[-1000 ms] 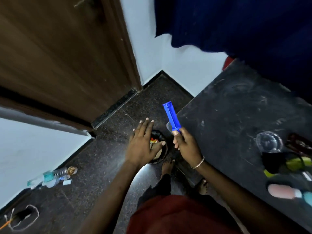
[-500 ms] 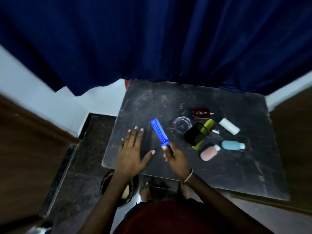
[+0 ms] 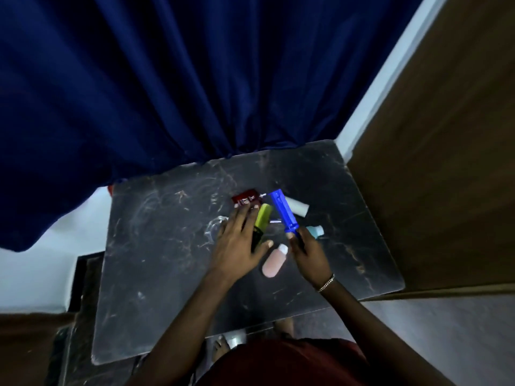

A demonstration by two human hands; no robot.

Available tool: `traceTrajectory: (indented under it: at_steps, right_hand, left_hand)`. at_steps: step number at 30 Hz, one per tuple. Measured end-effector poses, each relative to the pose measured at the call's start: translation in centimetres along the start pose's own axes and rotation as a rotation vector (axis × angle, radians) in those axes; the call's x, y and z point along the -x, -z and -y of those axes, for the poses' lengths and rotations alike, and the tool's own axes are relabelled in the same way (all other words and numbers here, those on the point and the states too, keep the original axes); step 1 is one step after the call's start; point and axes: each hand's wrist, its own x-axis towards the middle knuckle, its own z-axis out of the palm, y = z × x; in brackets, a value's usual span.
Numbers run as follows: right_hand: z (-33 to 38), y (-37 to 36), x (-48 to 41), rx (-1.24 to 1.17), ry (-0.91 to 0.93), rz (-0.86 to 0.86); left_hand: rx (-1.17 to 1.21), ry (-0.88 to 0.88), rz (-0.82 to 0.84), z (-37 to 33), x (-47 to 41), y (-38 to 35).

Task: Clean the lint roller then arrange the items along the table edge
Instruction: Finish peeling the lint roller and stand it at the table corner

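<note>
Blue lint roller (image 3: 283, 214) held up over the table's far-right quarter, long axis tilted, top end leaning toward the far edge. Right hand (image 3: 309, 253) pinching its lower end, fingertips (image 3: 293, 237) closed around the narrow handle (chain bracelet (image 3: 326, 283) at the wrist). Left hand (image 3: 239, 245) flat and spread, fingers released, palm down over a yellow-green and black item (image 3: 262, 223) just beside the roller; contact with that item not clear, partly hidden under the hand. Pink bottle (image 3: 274, 261) with white cap lying between the two hands, nearer the front edge than the rest. Teal bottle (image 3: 315, 231) just right of the right hand's fingers, mostly hidden behind them. White tube-shaped item (image 3: 297, 210) behind the roller, toward the far-right corner. Dark red packet (image 3: 246, 199) at the far side of the cluster, just beyond the left fingertips. Clear round thing (image 3: 216, 229) (lid or dish, hard to tell) left of the left hand. Black scuffed table (image 3: 156, 246) otherwise bare on its left half and along the front edge. Dark blue curtain (image 3: 172, 79) hanging past the far edge. Brown wooden panel (image 3: 446, 162) along the right edge.
</note>
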Motion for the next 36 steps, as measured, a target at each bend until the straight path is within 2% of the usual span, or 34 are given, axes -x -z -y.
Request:
traceTrajectory:
  at_steps: [6, 16, 28, 36]
  right_hand:
    - [-5.1, 6.6, -3.7, 0.046, -0.049, -0.075]
    - [-10.1, 9.5, -6.3, 0.089, -0.163, -0.045]
    - [-11.2, 10.3, -7.4, 0.11, -0.189, 0.028]
    - [-12.0, 10.6, -7.9, 0.088, -0.204, -0.001]
  left_hand:
    - [-0.039, -0.122, 0.121, -5.7, -8.5, -4.7]
    - [-0.221, -0.081, 0.416, -6.8, -15.8, -9.1]
    - [-0.242, -0.142, 0.527, -7.8, -18.9, -12.0]
    - [-0.107, -0.12, 0.511, -7.5, -19.4, -11.7]
